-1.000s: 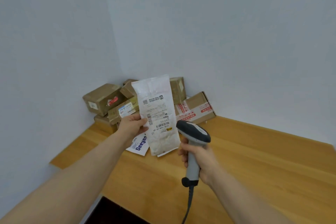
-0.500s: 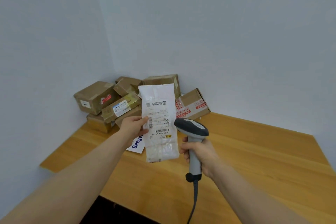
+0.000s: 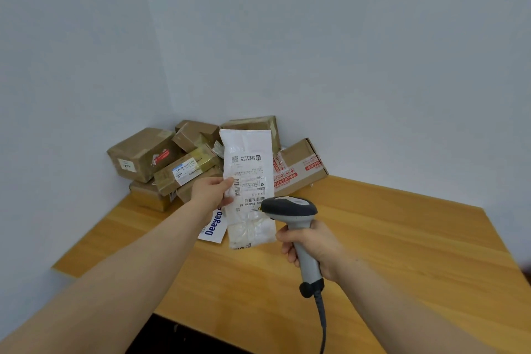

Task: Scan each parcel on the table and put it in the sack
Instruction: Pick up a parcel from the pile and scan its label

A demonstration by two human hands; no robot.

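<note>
Head cam looks down at two bare forearms reaching in from the bottom corners. The left hand (image 3: 211, 192) is raised with its wrist about straight. Its thumb is on the front and the fingers are tucked behind, pinching the left edge of a white parcel (image 3: 248, 169) about halfway down. The parcel hangs upright off that pinch, above the table, with its printed label and barcodes facing the camera. It's a long, flat rectangular plastic bag, glossy and crinkly, and it looks more wrinkled and lumpy below the grip.

Just down and right of the pinch, the right hand (image 3: 313, 247) is wrapped all the way round the pale grey handle of a barcode scanner (image 3: 290, 207). The scanner's dark rounded head overlaps the bag's lower right edge. Can't tell if it's actually touching. A dark cable (image 3: 323, 322) drops from the bottom of the handle.

Behind the grip, brown cardboard boxes (image 3: 143, 152) sit stacked in the wall corner, taped and labelled, and the right-hand one has red print. Under the left wrist, a flat white mailer (image 3: 214, 228) with blue lettering lies on the smooth wood-grain table (image 3: 402, 238).
</note>
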